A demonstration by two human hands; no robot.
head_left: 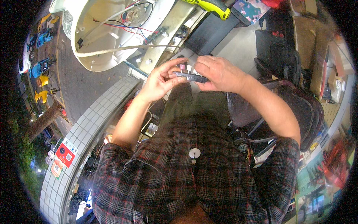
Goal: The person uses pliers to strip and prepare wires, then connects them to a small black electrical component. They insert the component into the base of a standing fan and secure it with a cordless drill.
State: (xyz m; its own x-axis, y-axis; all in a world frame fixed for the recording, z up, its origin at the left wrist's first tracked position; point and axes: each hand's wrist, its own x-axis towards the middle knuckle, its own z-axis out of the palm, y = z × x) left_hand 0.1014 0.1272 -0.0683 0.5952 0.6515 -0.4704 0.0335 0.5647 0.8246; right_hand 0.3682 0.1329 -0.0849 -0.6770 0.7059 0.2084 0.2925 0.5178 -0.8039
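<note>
Between my two hands is a small dark flat part [191, 77] with pale, peg-like pieces standing up from it; its exact kind is too small to make out. My left hand [163, 79] pinches the part's left end between thumb and fingers. My right hand [220, 74] closes round the other end with bent fingers, hiding some of it. Beyond my left hand lies a large cream plastic housing [86, 31], open side up, with red, blue and black wires [128, 27] inside. A pale cable [123, 48] runs across its near side.
A yellow-green power tool [213, 6] lies at the far edge. Right of me stands a dark chair [298, 115]; cardboard boxes [307, 37] are behind it. A white-tiled ledge [87, 128] curves along my left, with the street and parked bikes [41, 69] outside.
</note>
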